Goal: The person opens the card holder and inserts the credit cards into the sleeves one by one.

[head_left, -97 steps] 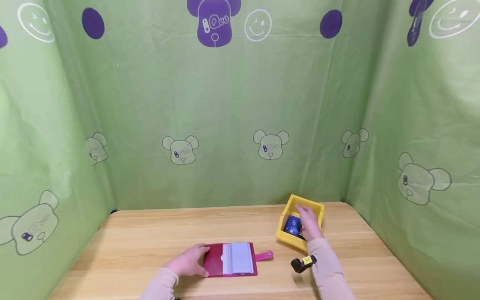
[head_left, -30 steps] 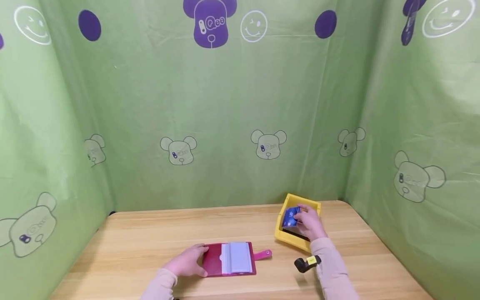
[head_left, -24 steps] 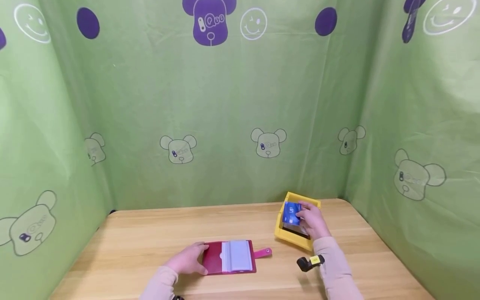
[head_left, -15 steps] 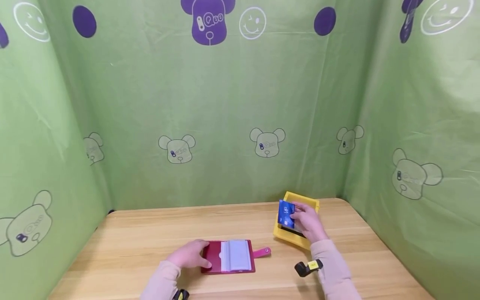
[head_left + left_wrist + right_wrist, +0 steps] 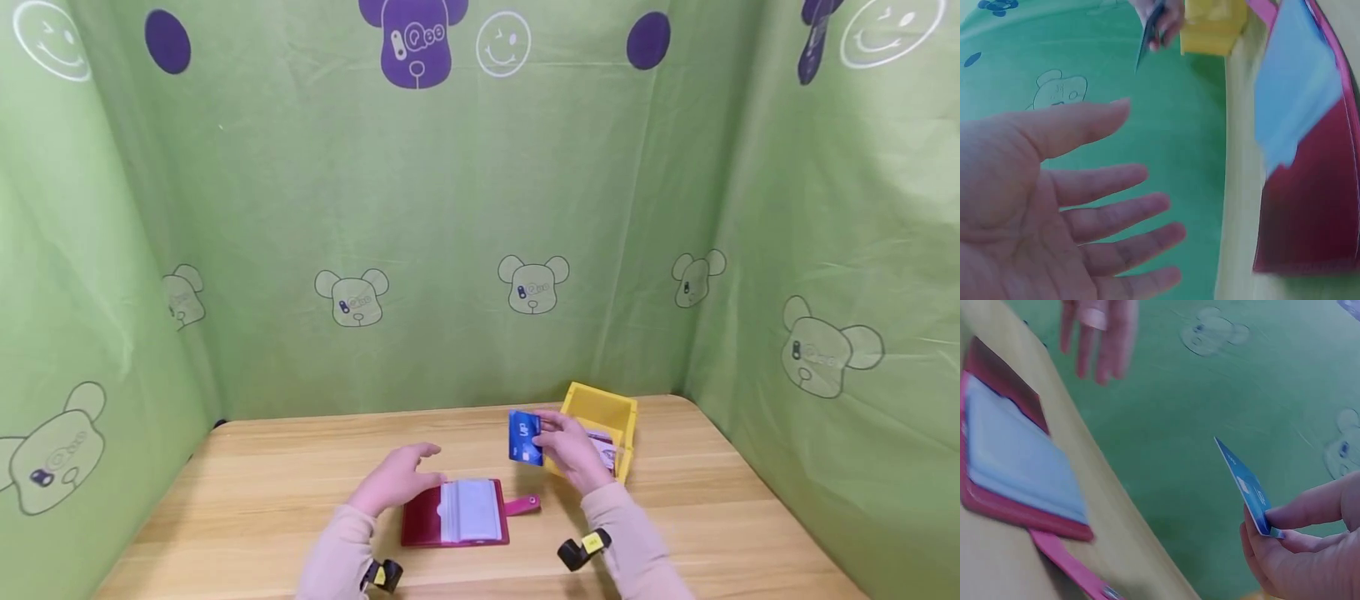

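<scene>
My right hand (image 5: 572, 450) pinches a blue card (image 5: 525, 437) marked "VIP" by its right edge, raised above the table between the wallet and the yellow bin. In the right wrist view the thumb presses on the face of the card (image 5: 1246, 486) and the fingers lie behind it. My left hand (image 5: 397, 477) hovers over the left part of a red card wallet (image 5: 422, 518), its fingers spread and holding nothing. The wallet lies spread flat, with pale clear sleeves (image 5: 478, 510) inside and a pink snap strap (image 5: 522, 505) pointing right.
Behind my right hand stands a yellow bin (image 5: 598, 407) holding a printed paper or card (image 5: 602, 447), partly hidden by the hand. Wooden tabletop (image 5: 300, 467) surrounds the wallet. Green printed curtains (image 5: 450, 350) enclose the table at the back and both sides.
My right hand has taken the blue card out of the yellow bin and carried it left. My left hand has let go of the wallet's left edge and risen above it.
</scene>
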`<action>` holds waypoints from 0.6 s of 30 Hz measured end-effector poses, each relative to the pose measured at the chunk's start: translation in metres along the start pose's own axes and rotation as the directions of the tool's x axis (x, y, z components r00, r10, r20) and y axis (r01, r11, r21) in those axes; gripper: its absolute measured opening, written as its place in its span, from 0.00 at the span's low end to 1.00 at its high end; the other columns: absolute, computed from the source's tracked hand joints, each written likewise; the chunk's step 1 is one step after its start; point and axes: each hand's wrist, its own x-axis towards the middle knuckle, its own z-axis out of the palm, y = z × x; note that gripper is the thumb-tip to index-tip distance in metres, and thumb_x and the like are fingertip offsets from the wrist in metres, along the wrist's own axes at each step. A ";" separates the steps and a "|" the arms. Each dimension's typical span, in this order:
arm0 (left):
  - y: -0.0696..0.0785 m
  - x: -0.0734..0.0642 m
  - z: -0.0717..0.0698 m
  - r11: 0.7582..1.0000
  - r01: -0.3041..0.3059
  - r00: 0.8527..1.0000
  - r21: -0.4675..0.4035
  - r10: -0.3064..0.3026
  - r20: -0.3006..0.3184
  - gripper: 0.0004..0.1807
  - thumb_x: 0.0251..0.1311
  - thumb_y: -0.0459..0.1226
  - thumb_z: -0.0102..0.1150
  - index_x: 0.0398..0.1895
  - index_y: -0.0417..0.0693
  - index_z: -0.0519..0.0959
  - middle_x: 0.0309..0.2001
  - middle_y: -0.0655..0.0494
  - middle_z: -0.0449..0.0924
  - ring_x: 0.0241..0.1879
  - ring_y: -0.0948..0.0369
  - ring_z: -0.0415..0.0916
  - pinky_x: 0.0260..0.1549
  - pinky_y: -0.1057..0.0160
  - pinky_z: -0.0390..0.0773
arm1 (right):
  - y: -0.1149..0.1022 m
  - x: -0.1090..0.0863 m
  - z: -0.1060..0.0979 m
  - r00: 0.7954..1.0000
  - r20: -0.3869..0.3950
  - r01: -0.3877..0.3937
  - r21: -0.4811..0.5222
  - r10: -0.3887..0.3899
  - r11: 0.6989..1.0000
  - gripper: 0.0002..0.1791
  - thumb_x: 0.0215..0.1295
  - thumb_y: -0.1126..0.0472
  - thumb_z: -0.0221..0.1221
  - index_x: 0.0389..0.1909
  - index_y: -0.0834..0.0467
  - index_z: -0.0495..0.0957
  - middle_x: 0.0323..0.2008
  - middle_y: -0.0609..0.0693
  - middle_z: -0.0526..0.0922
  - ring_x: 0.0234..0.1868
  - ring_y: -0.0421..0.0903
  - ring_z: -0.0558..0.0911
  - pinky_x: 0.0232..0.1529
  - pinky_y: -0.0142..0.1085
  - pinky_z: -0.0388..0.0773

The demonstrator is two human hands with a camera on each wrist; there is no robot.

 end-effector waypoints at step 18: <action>-0.010 0.022 0.048 0.670 0.153 0.980 -0.727 -0.196 0.025 0.28 0.61 0.31 0.56 0.63 0.27 0.65 0.42 0.44 0.77 0.36 0.57 0.81 0.43 0.56 0.87 | 0.032 -0.013 0.059 0.996 0.085 -0.001 -0.078 0.008 0.997 0.30 0.51 0.81 0.53 0.59 0.72 0.67 0.49 0.66 0.74 0.44 0.50 0.79 0.48 0.40 0.84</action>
